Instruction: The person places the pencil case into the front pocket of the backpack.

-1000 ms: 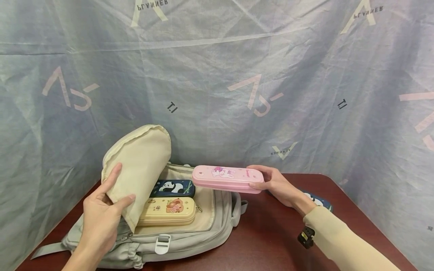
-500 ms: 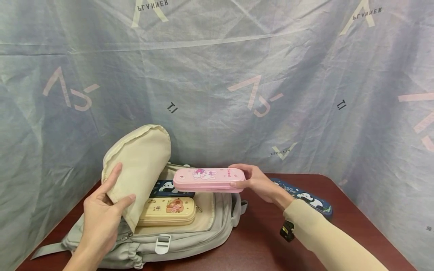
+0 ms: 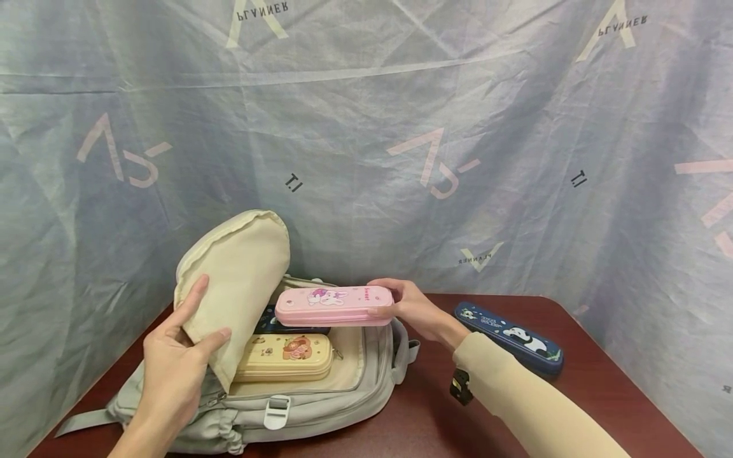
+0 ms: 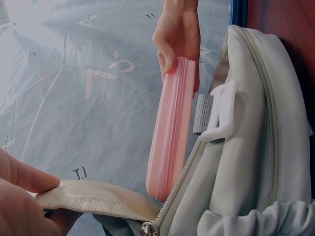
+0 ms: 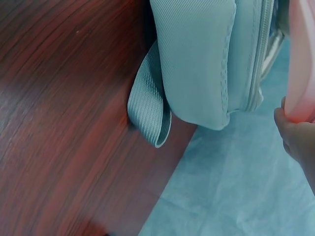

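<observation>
In the head view, my left hand (image 3: 177, 356) pinches the cream-lined flap (image 3: 237, 280) of a grey backpack (image 3: 321, 416) and holds it raised. The backpack lies on its back with its zip undone. My right hand (image 3: 415, 308) grips the right end of a pink pencil case (image 3: 335, 305) with a rabbit picture, level above the opening. Inside lie a yellow pencil case (image 3: 286, 357) and, behind it, a dark blue one (image 3: 269, 321) partly hidden by the pink case. The left wrist view shows the pink case (image 4: 172, 128) edge-on, clear of the zip.
Another dark blue panda pencil case (image 3: 509, 337) lies on the dark red table (image 3: 446, 407), right of the backpack, partly behind my right sleeve. A grey printed cloth (image 3: 366, 159) hangs behind the table. A strap loop (image 5: 150, 105) sticks out from the backpack's end.
My right hand has carried the pink pencil case leftward over the backpack, covering more of the dark blue case inside. The panda case on the table has come into fuller view. My left hand stays put.
</observation>
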`<state>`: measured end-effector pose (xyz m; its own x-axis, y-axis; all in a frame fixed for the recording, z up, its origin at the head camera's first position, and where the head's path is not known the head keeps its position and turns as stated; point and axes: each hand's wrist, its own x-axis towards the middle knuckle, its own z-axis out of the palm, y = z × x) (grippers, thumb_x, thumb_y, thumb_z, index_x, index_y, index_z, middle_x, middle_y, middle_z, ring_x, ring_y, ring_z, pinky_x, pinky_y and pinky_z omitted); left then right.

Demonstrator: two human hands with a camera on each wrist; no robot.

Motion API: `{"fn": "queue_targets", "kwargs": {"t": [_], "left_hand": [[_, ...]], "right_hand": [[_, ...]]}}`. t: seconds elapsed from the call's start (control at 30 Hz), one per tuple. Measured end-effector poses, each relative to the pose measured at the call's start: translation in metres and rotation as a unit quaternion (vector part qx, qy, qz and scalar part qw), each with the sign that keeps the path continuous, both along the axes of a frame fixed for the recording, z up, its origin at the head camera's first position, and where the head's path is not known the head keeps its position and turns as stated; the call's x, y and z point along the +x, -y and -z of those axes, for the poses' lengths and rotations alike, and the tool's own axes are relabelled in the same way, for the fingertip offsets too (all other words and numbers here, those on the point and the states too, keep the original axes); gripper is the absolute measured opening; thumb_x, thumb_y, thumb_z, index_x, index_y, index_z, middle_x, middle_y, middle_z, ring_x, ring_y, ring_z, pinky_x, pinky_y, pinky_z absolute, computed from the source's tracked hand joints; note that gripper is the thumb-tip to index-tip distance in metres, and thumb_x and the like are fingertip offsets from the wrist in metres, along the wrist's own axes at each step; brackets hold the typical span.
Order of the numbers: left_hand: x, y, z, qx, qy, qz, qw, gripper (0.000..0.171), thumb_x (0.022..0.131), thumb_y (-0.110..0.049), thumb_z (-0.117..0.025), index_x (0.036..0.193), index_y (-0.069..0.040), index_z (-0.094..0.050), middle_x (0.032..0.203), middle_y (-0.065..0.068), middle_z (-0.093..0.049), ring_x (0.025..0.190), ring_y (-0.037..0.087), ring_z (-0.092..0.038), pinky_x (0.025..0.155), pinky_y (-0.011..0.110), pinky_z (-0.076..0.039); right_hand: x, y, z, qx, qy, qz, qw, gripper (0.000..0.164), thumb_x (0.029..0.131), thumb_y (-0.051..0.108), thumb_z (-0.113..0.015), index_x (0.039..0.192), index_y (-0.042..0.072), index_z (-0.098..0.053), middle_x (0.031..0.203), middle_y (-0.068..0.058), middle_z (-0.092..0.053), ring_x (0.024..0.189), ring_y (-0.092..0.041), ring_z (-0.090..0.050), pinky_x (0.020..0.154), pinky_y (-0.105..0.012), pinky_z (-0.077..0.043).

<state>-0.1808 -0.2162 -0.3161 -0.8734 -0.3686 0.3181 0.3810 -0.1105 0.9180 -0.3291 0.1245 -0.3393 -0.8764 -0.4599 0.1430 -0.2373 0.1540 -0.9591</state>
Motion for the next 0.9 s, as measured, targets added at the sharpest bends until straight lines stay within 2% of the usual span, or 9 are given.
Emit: {"fn": "queue_targets", "kwargs": {"t": [0.43, 0.9], "left_hand": [[0.001, -0.001, 0.0, 0.002, -0.007, 0.008, 0.9999, 0.09, 0.083, 0.032, -0.061, 0.156, -0.02, -0.054, 0.169, 0.002, -0.033, 0.147, 0.018, -0.039, 0.094, 0.014, -0.052], [0.002, -0.003, -0.001, -0.003, -0.007, 0.007, 0.9999, 0.09, 0.083, 0.031, -0.061, 0.156, -0.02, -0.054, 0.17, 0.001, -0.032, 0.15, 0.018, -0.035, 0.093, 0.013, -0.052]], "right_hand": [[-0.003, 0.026, 0.002, -0.013, 0.008, 0.006, 1.0, 0.057, 0.084, -0.003, -0.076, 0.139, -0.005, -0.062, 0.124, -0.015, -0.067, 0.107, -0.019, -0.059, 0.093, -0.027, -0.05], [-0.007, 0.044, 0.005, 0.007, 0.009, 0.015, 1.0, 0.055, 0.084, 0.0, -0.079, 0.137, -0.002, -0.066, 0.124, -0.012, -0.068, 0.107, -0.018, -0.06, 0.093, -0.025, -0.049]]}}
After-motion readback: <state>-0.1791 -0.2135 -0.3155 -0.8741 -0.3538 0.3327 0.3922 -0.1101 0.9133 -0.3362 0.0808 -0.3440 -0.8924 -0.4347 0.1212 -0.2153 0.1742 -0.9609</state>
